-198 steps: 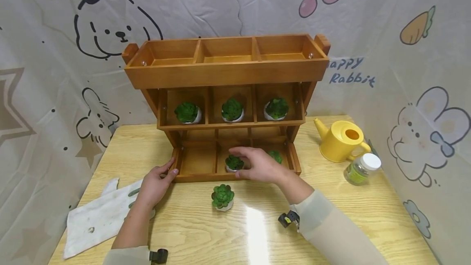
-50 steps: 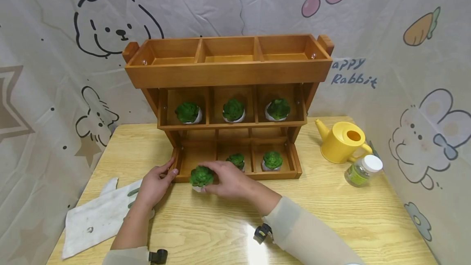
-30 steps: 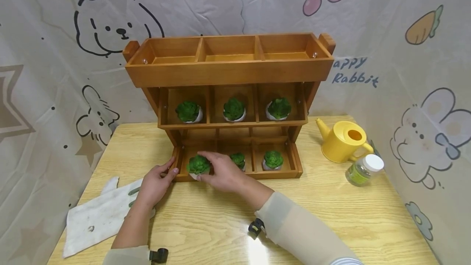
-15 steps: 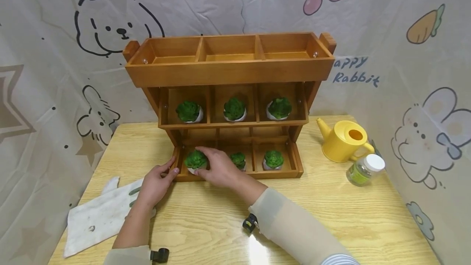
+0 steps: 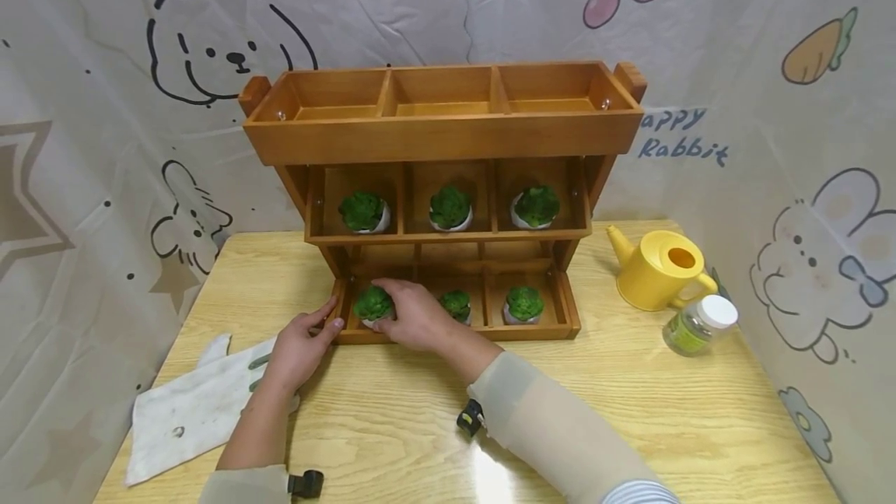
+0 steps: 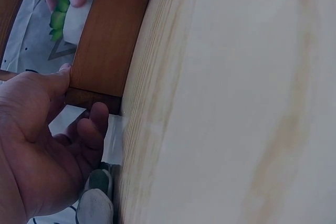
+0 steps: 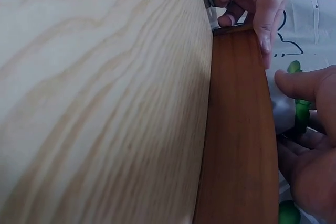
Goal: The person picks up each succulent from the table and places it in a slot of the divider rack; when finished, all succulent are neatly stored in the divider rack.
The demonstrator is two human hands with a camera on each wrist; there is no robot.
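Observation:
A brown wooden plant shelf (image 5: 441,140) with three tiers of compartments stands on the table. My right hand (image 5: 420,319) grips a potted succulent (image 5: 373,302) in the lower-left compartment; in the right wrist view, thumb and fingers lie either side of its white pot (image 7: 282,109). At the lower tier's left front corner, my left hand (image 5: 302,348) pinches the wood, thumb on top in the left wrist view. Other succulents sit in the lower middle (image 5: 456,306), partly behind my right hand, and lower right (image 5: 523,304). Three more fill the middle tier, one centred (image 5: 450,208).
To the right stand a yellow watering can (image 5: 656,271) and a clear jar (image 5: 693,327) with a white lid. A white glove (image 5: 196,411) lies left, partly under my left forearm. A printed curtain (image 5: 420,6) hangs behind the table (image 5: 392,426).
My right hand has carried the succulent from the table in front into the lower-left compartment, after leaving another in the lower middle. The left hand stays at the shelf corner.

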